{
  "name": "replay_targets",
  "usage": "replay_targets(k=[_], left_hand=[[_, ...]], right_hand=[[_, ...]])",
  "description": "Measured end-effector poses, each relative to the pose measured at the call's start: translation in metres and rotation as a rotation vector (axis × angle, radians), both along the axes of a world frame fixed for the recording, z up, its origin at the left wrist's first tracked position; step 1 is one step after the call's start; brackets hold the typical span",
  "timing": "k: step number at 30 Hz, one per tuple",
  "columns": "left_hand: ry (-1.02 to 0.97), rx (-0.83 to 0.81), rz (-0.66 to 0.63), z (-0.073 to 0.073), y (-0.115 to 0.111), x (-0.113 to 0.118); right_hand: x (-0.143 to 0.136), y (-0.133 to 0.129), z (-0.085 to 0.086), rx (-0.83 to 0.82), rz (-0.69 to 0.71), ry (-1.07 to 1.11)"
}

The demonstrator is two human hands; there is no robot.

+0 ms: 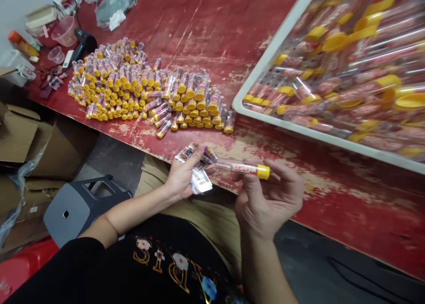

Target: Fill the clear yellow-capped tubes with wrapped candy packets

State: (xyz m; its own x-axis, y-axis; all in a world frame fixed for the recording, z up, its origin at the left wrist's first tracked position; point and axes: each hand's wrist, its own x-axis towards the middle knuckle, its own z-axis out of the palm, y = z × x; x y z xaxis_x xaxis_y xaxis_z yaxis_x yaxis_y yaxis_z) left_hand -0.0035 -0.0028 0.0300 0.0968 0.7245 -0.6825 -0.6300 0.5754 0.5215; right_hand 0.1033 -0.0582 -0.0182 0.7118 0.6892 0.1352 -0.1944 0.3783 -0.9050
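Observation:
My left hand [186, 173] is closed around several shiny printed packets [201, 181], with a small purple-and-yellow item at its fingertips. Between the fingers and thumb of my right hand [270, 198] is a clear tube [241, 166] with a yellow cap, lying roughly level. The tube's far end points at my left hand and meets the packets or comes very close; which, I cannot tell. Beyond my hands, a heap of yellow-capped tubes [146, 82] lies on the red table [212, 34].
A white-rimmed tray [318, 140] of larger yellow-capped tubes stands at the right. At the back left are a dark hair dryer [84, 43], a pink basket [63, 31] and a plastic bag [114, 5]. Cardboard boxes [26, 140] and a grey stool [75, 211] are at the left.

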Motion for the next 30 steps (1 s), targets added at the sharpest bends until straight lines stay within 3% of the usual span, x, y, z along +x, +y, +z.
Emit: replay_targets(k=[6, 10, 15, 18, 20, 24, 30], left_hand=[[-0.009, -0.024, -0.058, -0.002, -0.002, 0.001], [-0.025, 0.001, -0.108, -0.004, -0.002, -0.003], [-0.012, 0.122, -0.18, -0.007, -0.004, -0.005], [-0.023, 0.164, -0.177, -0.008, -0.006, -0.002], [-0.037, 0.166, -0.193, -0.009, -0.006, -0.001], [-0.041, 0.184, -0.314, -0.007, -0.005, -0.003], [0.008, 0.231, -0.471, -0.006, -0.009, -0.008]], right_hand=[[0.001, -0.003, -0.005, -0.085, 0.031, -0.006], [0.004, -0.011, -0.009, -0.098, -0.032, -0.204], [0.014, -0.028, -0.013, -0.074, 0.078, -0.534], [0.015, -0.035, -0.014, -0.062, 0.002, -0.692], [0.014, -0.038, -0.014, -0.076, -0.006, -0.698], [0.012, -0.037, -0.012, -0.171, 0.163, -0.531], [0.011, -0.025, -0.001, -0.176, 0.098, -0.546]])
